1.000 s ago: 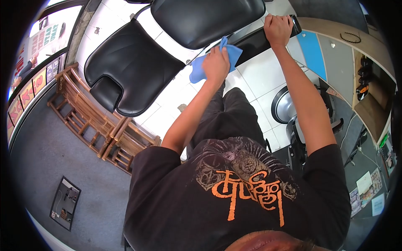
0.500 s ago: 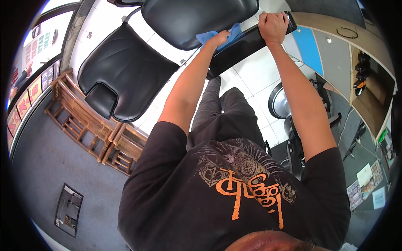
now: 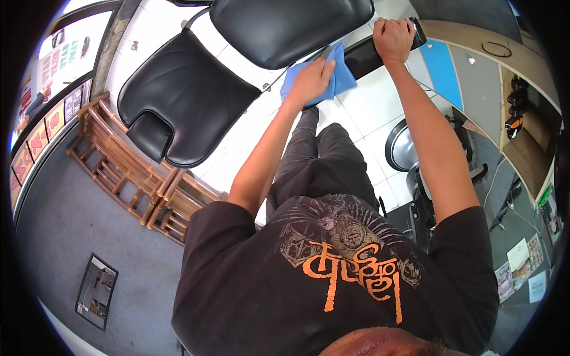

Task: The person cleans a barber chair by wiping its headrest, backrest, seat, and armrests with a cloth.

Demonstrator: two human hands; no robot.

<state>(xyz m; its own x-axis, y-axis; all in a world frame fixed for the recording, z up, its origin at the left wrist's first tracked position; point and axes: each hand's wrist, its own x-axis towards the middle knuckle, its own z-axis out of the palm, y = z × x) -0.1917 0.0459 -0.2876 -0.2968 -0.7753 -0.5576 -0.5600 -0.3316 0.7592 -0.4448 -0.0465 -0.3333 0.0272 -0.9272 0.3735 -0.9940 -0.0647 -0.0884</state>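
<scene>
Gripping blue cloth (image 3: 342, 77), the left hand (image 3: 310, 82) adjoins the black panel (image 3: 363, 58) the right hand (image 3: 394, 40) clasps; orange lettering (image 3: 332, 270) sits lower centre.

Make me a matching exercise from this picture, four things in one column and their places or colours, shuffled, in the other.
1. Blue cloth
2. Right hand
3. Bamboo furniture
4. Dark looped band

A. On the black bar
B. On the pale wooden surface
C. In the left hand
D. Brown, toward the picture's left edge

Right pairs: 1-C, 2-A, 3-D, 4-B
</scene>
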